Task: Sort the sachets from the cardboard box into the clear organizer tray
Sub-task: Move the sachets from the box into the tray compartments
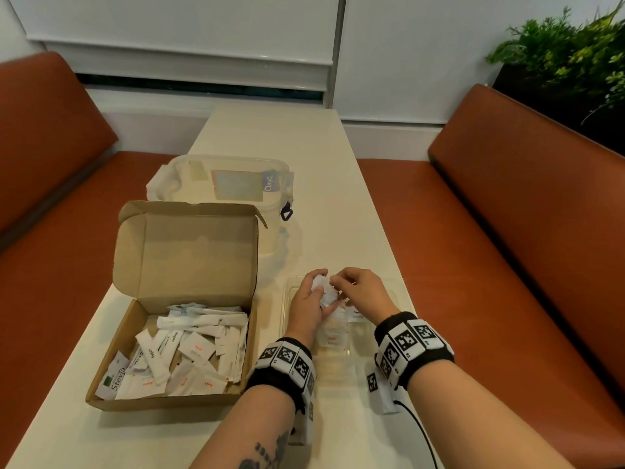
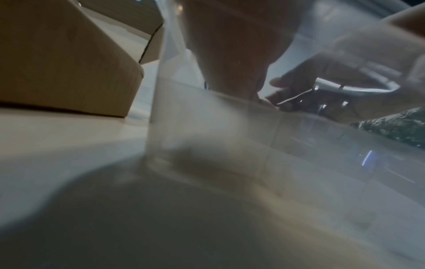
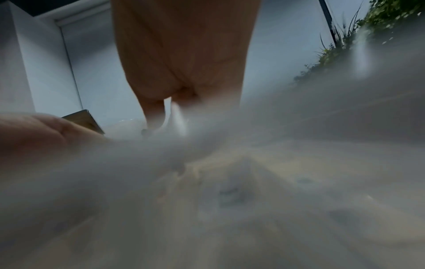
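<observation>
An open cardboard box [image 1: 135, 336] at the left holds several white sachets [image 1: 189, 353], some marked Salt, Sugar and Stevia. Right of it sits the clear organizer tray [image 1: 404, 294], with a few sachets [image 1: 333, 338] lying in it. Above the tray's far half my left hand [image 1: 309, 299] grips a small bunch of white sachets [image 1: 323, 289]. My right hand [image 1: 358, 289] pinches the same bunch from the right. In the left wrist view the tray wall [image 2: 207, 127] and the box [image 2: 57, 63] are close. The right wrist view is blurred; my right hand [image 3: 184, 45] holds a white sachet [image 3: 178, 118].
A clear lidded container [image 1: 220, 181] stands behind the box on the long cream table [image 1: 270, 130]. Orange benches [image 1: 507, 231] run along both sides, with a plant [image 1: 575, 45] at the far right. A black cable [image 1: 422, 431] trails off my right wrist.
</observation>
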Tool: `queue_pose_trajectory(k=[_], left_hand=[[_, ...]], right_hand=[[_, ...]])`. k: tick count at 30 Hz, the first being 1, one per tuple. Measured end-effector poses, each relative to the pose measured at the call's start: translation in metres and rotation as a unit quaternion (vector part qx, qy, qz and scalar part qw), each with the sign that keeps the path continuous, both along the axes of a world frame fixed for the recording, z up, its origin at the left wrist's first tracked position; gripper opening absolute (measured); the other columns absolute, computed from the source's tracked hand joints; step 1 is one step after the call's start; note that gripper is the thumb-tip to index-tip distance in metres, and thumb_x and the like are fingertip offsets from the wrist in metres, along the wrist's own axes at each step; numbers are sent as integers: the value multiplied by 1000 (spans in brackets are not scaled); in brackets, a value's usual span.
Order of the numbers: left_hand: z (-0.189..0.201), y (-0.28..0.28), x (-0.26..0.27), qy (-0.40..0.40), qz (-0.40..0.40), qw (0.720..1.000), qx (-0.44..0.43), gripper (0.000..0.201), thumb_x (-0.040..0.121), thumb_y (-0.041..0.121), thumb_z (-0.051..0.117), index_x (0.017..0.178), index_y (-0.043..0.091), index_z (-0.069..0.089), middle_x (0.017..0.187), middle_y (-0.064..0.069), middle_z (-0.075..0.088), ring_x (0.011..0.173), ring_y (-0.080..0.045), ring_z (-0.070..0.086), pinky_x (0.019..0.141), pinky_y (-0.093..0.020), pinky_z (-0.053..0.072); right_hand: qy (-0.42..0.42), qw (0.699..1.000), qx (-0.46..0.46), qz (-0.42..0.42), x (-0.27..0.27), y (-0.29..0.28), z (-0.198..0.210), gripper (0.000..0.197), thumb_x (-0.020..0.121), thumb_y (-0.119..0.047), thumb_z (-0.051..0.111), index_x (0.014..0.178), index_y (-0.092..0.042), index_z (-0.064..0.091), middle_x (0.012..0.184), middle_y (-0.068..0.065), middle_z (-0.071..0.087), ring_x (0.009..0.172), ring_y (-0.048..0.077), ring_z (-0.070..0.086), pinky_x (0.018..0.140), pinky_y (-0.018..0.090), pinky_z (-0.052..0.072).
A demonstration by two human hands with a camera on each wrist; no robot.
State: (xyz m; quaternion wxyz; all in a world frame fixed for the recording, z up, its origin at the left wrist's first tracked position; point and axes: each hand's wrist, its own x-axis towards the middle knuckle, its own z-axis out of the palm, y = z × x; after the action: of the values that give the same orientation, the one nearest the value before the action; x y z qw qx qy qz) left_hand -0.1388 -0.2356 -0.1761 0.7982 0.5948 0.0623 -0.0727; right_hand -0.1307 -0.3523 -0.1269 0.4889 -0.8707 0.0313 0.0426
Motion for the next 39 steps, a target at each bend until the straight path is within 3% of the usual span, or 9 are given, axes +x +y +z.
queue_pose_trajectory(k=[2,4,10,17,22,25,29,32,39], left_hand=[[0,1,-1,-13,-4,999,34,40,93,1,45,104,35,62,125,-2,54,118,-28,56,99,-48,48],[1,1,-1,-8,-1,999,42,42,92,0,45,104,36,62,120,2,54,118,-30,56,100,-51,46],[1,-1,1,24,2,1000,-20,39,96,-1,39,112,27,62,115,9,50,101,-16,63,69,-21,56],[-1,-1,1,19,-4,1000,-21,40,93,-5,44,110,29,58,117,-8,57,104,-24,63,77,-28,57],[-3,-1,1,9,-4,1000,-27,42,93,-6,41,108,29,60,121,-5,56,108,-24,62,78,-29,57],[-3,-1,1,3,0,1000,-24,43,93,-5,40,107,29,62,124,1,51,111,-25,61,81,-30,57],[-3,0,1,4,4,1000,-21,45,94,-5,39,107,30,62,129,4,44,115,-25,58,84,-30,56],[-3,0,1,6,2,1000,-21,46,94,-5,38,107,31,62,131,4,42,115,-25,58,83,-29,56],[-4,0,2,10,5,999,-34,47,93,-6,37,104,32,63,127,6,43,112,-27,60,82,-30,56]], right_hand=[[3,1000,-1,14,-1,-1,0,10,80,-14,71,86,-7,66,80,3,65,70,14,58,67,26,50],[13,1000,-8,18,-1,-1,0,15,74,-8,77,79,-9,63,73,0,60,65,12,54,64,24,49],[19,999,-37,13,1,-2,-2,15,75,-9,76,69,-14,63,61,-4,56,56,6,50,56,14,42],[18,999,-38,-8,2,-10,3,9,79,-12,73,84,-5,73,64,1,64,56,4,56,50,4,41],[-13,998,-43,-51,3,-20,6,7,82,-14,71,85,-9,74,69,2,68,60,6,58,58,14,46],[-22,994,-86,-63,3,-30,8,5,82,-14,70,83,-13,74,69,-7,65,64,4,58,61,15,46],[26,973,-228,-11,2,-44,13,12,86,-15,64,82,-13,74,82,-3,69,75,13,62,75,28,55],[72,944,-319,37,-1,-45,13,16,86,-9,59,89,-14,74,91,1,71,78,14,63,76,27,55],[70,921,-377,70,-1,-31,0,18,87,-10,57,96,-15,72,101,4,69,93,23,65,83,30,52]])
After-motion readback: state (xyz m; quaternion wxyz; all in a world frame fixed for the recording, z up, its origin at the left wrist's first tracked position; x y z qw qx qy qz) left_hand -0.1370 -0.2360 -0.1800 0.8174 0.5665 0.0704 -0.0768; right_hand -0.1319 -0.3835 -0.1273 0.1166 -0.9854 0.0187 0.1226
